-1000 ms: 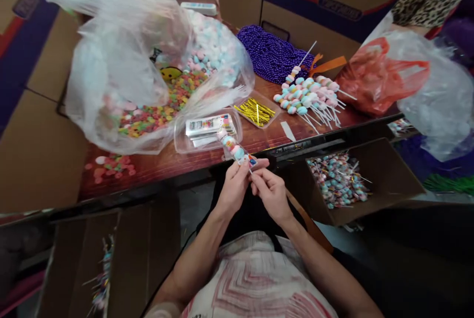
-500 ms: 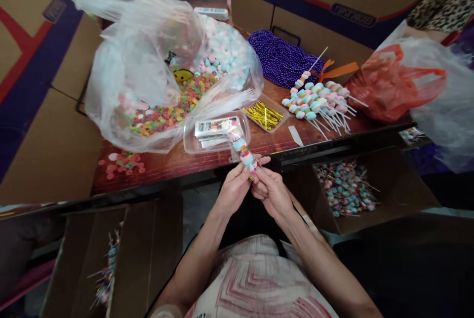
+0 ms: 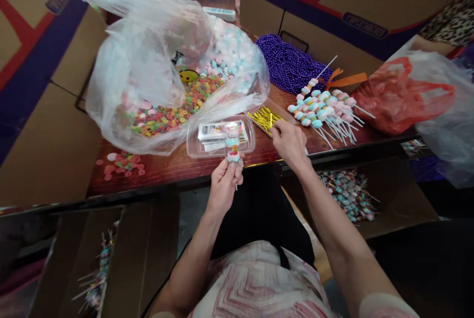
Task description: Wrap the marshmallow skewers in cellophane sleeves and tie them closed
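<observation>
My left hand [image 3: 223, 182] is closed around the lower end of a wrapped candy skewer [image 3: 233, 142], pinching its clear wrapper about the stick. The skewer stands nearly upright, with pink and blue marshmallow pieces and coloured gummy rings. Over at the small clear tray of gold twist ties [image 3: 263, 118], my right hand [image 3: 291, 144] has its bent fingers together at the tray's right edge. Whatever its fingertips pinch is hidden. Behind the skewer, a clear plastic tub [image 3: 190, 147] holds printed wrappers [image 3: 211, 133].
A large clear bag [image 3: 140, 66] of gummy rings and marshmallows fills the table's left. Unwrapped skewers [image 3: 322, 108] lie at right, near purple beads [image 3: 289, 63] and a red bag [image 3: 400, 96]. Loose rings [image 3: 124, 165] lie at front left. Boxes below hold wrapped skewers [image 3: 350, 194].
My right hand has let go of the skewer and moved right and forward to the twist ties. My left hand keeps the skewer, now slightly left and more upright.
</observation>
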`<state>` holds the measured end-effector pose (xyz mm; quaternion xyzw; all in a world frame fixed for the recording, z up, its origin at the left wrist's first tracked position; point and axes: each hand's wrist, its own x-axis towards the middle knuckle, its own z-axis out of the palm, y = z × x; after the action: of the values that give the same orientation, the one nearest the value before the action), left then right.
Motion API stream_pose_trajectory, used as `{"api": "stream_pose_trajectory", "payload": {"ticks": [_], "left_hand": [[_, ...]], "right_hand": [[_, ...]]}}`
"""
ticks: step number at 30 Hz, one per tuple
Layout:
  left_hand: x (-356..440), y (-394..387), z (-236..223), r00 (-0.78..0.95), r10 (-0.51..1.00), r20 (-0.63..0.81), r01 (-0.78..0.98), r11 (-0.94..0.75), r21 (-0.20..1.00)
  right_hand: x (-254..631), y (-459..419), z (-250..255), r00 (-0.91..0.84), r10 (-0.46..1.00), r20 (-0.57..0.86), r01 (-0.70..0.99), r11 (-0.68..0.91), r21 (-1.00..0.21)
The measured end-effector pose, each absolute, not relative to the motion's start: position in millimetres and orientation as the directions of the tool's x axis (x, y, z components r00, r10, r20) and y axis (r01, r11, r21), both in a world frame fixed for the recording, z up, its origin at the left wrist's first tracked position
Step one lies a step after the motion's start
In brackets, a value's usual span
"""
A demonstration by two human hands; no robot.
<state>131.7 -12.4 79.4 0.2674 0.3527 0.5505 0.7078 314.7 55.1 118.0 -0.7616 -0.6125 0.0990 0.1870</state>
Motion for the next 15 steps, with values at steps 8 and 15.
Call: {"api": "stream_pose_trajectory", "payload": {"ticks": [8, 15], "left_hand": [[126.9, -8.5, 76.4, 0.101, 0.962, -0.253, -0.639, 0.258, 0.724], [127.0, -0.7, 79.6, 0.120, 0.956, -0.268, -0.668, 0.278, 0.690]], "right_hand": [[323.9, 118.6, 88.3, 0.174, 0.985, -0.013, 0.981, -0.175, -0.088], [320.6, 112.8, 96.8, 0.234, 0.972, -0.003, 0.968, -0.233, -0.087]]}}
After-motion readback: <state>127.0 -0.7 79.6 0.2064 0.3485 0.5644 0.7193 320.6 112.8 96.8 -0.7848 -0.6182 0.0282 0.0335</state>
